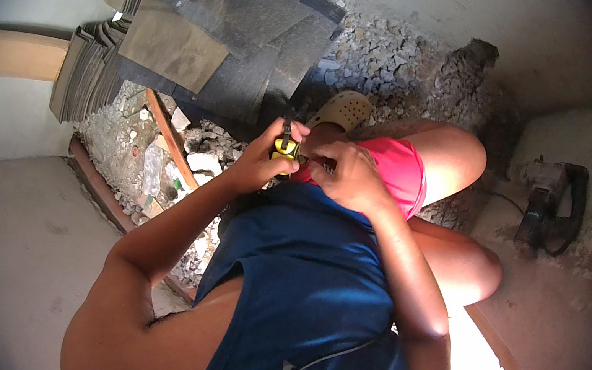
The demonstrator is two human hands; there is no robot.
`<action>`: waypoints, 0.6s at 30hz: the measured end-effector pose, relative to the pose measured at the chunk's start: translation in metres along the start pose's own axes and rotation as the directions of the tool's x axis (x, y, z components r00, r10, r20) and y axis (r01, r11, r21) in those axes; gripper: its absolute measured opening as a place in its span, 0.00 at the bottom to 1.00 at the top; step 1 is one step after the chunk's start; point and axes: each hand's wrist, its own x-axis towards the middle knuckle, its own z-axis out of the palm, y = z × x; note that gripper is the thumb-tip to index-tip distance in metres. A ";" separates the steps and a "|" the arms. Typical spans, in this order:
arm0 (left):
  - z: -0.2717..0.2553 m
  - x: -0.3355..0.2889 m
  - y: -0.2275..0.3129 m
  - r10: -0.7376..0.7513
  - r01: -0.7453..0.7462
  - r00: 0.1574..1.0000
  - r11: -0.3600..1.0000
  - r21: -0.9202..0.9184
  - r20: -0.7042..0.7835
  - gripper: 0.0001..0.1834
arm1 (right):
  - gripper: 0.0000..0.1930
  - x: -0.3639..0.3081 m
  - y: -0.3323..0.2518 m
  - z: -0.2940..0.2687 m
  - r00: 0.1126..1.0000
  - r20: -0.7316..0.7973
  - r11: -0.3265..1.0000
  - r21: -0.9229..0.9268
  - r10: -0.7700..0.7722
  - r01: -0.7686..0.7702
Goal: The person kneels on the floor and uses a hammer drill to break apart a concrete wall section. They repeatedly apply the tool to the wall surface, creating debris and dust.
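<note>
My left hand [263,155] is closed around a small yellow and black tape measure [286,148], held in front of my lap. A black strap or clip stands at the top of its case. Just to the right, my right hand [351,177] is raised over my red shorts [399,172] with its fingers bent in toward the thumb. Whatever those fingers may pinch is too small or hidden to make out. No drawn-out blade can be made out between the hands.
Dark, worn flat sheets [254,12] lie overlapped ahead, beside stacks of curled sheets [89,71] at the left wall. Broken rubble [386,56] covers the floor, with a wooden strip [170,138] and a clear plastic bottle [152,171]. A power tool [547,202] stands at right.
</note>
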 end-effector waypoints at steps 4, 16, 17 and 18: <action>0.008 0.006 0.001 0.085 -0.086 0.996 0.996 0.036 0.038 0.25 | 0.16 0.011 0.006 -0.011 0.970 0.243 0.977 0.202 0.015 -0.065; 0.021 -0.008 -0.003 -0.002 0.027 0.995 0.967 0.253 -0.098 0.26 | 0.23 0.007 0.011 0.003 0.994 0.086 0.998 -0.012 0.061 -0.060; 0.019 -0.008 0.002 0.054 -0.026 0.996 0.937 0.348 -0.071 0.27 | 0.24 0.009 0.011 0.002 0.989 0.107 0.995 0.001 0.101 -0.102; 0.020 -0.007 0.004 0.076 -0.043 0.994 0.928 0.369 -0.076 0.28 | 0.25 0.009 0.008 0.002 0.981 0.134 0.990 0.014 0.138 -0.141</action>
